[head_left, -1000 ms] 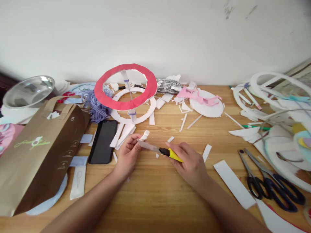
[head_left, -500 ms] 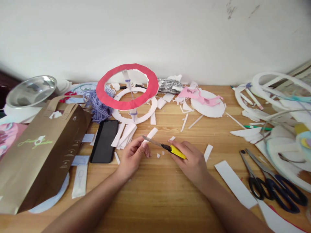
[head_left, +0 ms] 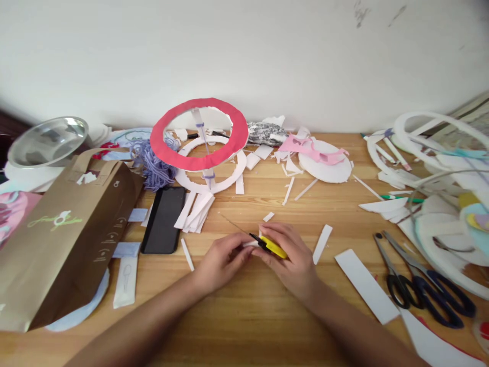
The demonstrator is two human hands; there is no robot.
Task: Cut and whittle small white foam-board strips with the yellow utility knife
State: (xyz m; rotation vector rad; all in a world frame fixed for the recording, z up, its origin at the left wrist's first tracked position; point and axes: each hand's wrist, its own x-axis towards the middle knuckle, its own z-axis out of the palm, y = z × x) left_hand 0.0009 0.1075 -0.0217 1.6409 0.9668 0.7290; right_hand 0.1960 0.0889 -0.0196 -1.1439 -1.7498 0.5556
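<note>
My right hand (head_left: 292, 257) is closed around the yellow handle of a utility knife (head_left: 274, 246), its thin blade out and pointing up to the left. My left hand (head_left: 224, 259) pinches a small white foam strip (head_left: 250, 244), most of it hidden by the fingers. The two hands meet in front of me, fingertips close together at the strip. Just beyond them lies a small white scrap (head_left: 268, 216). Behind stands a frame of two rings, a red ring (head_left: 171, 159) above a white ring (head_left: 229, 179), joined by white uprights.
A brown paper bag (head_left: 64, 239), phone (head_left: 163, 219), purple yarn (head_left: 155, 163) and metal bowl (head_left: 48, 142) are on the left. White strips (head_left: 196, 213) lie before the rings. Right are scissors (head_left: 428, 285), a white foam piece (head_left: 367, 285) and a white disc (head_left: 324, 171) with pink paper.
My left hand has moved right and toward me with the strip, up to my right hand. The knife's blade has come off the strip's near end and now points past the left fingers.
</note>
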